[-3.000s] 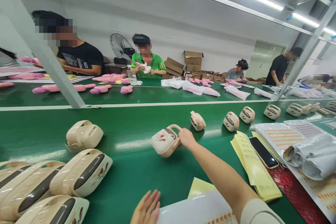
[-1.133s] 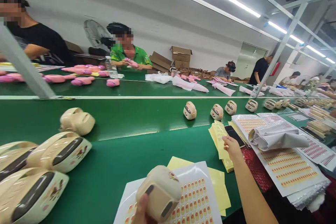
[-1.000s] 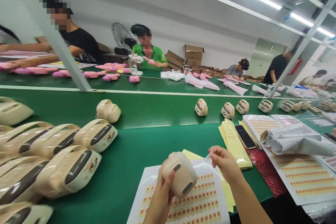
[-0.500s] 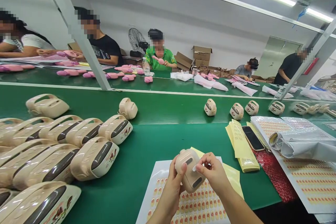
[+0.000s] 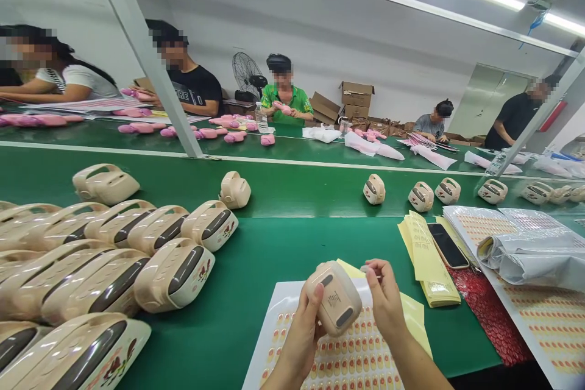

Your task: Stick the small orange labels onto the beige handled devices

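Lower centre: cream plastic case (image 5: pixel 343 292), lettered underside showing, clasped in left hand (image 5: pixel 302 324); right hand (image 5: pixel 386 297) alongside, pinching small pale scrap (image 5: pixel 364 269). Advisable: steady hold, thumb (image 5: pixel 315 294) clear of lettering (image 5: pixel 334 298).

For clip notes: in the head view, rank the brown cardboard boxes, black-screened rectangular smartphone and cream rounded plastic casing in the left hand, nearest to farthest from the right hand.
1. Cream casing: in the left hand, just left of the right hand.
2. Smartphone: forward and to the right.
3. Cardboard boxes: far back in the room.
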Motion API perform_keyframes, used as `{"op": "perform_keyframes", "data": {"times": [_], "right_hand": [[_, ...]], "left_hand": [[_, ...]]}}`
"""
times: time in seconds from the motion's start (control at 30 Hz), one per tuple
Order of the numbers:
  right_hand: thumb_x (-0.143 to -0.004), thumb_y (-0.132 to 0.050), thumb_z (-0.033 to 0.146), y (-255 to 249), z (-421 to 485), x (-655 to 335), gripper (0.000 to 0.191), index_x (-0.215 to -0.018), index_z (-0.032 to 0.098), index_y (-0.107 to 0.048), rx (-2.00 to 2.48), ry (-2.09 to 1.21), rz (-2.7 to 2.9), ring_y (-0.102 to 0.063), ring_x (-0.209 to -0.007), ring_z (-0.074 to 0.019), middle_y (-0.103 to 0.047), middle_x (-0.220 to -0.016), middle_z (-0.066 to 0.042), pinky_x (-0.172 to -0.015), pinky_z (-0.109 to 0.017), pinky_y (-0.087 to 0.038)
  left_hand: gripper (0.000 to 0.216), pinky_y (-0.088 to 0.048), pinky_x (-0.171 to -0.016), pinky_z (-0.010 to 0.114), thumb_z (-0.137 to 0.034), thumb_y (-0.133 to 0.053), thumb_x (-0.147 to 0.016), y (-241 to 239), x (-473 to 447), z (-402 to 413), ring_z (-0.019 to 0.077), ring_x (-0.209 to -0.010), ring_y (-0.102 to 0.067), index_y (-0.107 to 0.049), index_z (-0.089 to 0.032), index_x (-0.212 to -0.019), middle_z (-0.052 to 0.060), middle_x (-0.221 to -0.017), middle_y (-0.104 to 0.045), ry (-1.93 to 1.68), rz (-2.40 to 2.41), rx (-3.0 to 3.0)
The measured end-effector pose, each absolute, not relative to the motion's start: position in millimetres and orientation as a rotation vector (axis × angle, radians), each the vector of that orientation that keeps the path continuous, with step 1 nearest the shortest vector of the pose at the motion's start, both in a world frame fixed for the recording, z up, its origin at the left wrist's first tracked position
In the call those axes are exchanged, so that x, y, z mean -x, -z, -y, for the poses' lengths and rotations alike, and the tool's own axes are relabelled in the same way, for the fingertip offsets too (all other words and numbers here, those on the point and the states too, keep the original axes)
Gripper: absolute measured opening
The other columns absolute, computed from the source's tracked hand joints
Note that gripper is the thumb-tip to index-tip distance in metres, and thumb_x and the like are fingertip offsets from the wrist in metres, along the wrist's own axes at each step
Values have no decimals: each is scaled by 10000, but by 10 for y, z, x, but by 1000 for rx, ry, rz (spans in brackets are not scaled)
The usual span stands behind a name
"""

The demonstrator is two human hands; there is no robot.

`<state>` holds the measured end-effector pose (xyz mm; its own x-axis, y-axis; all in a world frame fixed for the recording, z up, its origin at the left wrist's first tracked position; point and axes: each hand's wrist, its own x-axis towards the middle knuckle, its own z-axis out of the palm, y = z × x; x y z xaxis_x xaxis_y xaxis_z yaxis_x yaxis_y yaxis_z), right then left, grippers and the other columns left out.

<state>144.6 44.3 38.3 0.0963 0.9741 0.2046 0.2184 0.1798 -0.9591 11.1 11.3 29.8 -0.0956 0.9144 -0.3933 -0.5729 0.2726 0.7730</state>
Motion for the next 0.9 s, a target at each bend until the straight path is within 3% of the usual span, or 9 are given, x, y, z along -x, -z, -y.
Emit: {"op": "perform_keyframes", "data": {"times": [0.07, 0.13, 0.2, 0.27, 0.33, 0.5, 0.63, 0.77, 0.9], "right_hand": [[-786, -480, 414, -306, -547, -1538, 331, -1039, 201, -478, 1418, -1011, 1378, -534, -829, -181, -550, -958, -72, -712, -297, -432], [-746, -511, 425, -197, -620, -1576, 426, -1097, 188, -463, 1525, -1319, 1438, -544, -648, -154, -575, -781, -23, -583, -265, -419], [-728, -497, 450, -88, -645, -1556, 433, -1068, 183, -485, 1550, -1582, 1451, -424, -416, -103, -489, -555, 59, -427, -221, -321], [-708, -490, 487, -20, -636, -1510, 425, -1010, 188, -513, 1525, -1661, 1414, -297, -344, -64, -412, -489, 94, -374, -195, -211], [-680, -523, 501, -10, -624, -1473, 426, -979, 199, -531, 1466, -1696, 1354, -278, -361, -53, -420, -504, 93, -382, -190, -194], [-627, -623, 407, -97, -681, -1484, 371, -924, 186, -593, 1287, -1696, 1345, -451, -521, -114, -539, -565, 46, -508, -223, -341], [-676, -586, 451, -136, -797, -1526, 381, -948, 184, -594, 1259, -1596, 1488, -512, -604, -158, -582, -611, 17, -583, -260, -389], [-777, -466, 417, -306, -907, -1441, 490, -1199, 168, -464, 1256, -1222, 1780, -518, -579, -162, -549, -597, 29, -594, -274, -402], [-766, -492, 335, -529, -1004, -1126, 559, -1289, 175, -374, 1150, -899, 1993, -502, -526, -140, -532, -617, 41, -570, -266, -415]], "left_hand": [[621, -505, -754, 360, -618, -552, -703, -310, -101, -107, 274, -1031, -572, -508, -243, -1196, 77, -1085, -649, -1283, -977, -383], [654, -479, -819, 376, -645, -522, -706, -314, -103, -108, 292, -1034, -574, -547, -182, -1168, 108, -1076, -660, -1234, -889, -339], [686, -454, -864, 389, -651, -539, -688, -304, -113, -111, 307, -1042, -570, -553, -159, -1167, 120, -1084, -660, -1223, -844, -339], [720, -434, -890, 388, -601, -622, -653, -282, -123, -106, 305, -1068, -551, -497, -189, -1230, 103, -1122, -644, -1277, -833, -401], [824, -414, -908, 380, -542, -702, -602, -260, -123, -86, 298, -1106, -517, -400, -233, -1304, 87, -1161, -619, -1351, -818, -513], [1116, -416, -859, 412, -463, -808, -472, -249, -45, -35, 314, -1070, -507, -185, -308, -1386, 99, -1267, -507, -1267, -693, -838], [1185, -393, -855, 397, -468, -842, -360, -304, 158, -121, 325, -1136, -443, -229, -322, -1364, 101, -1298, -462, -1172, -654, -981], [767, -436, -736, 366, -696, -611, -556, -461, 414, -300, 273, -911, -569, -538, -212, -1145, 88, -1007, -630, -1104, -870, -1050], [440, -400, -587, 271, -592, -651, -601, -536, 598, -479, 157, -597, -516, -627, -159, -681, -10, -617, -577, -1242, -1155, -1113]]}}
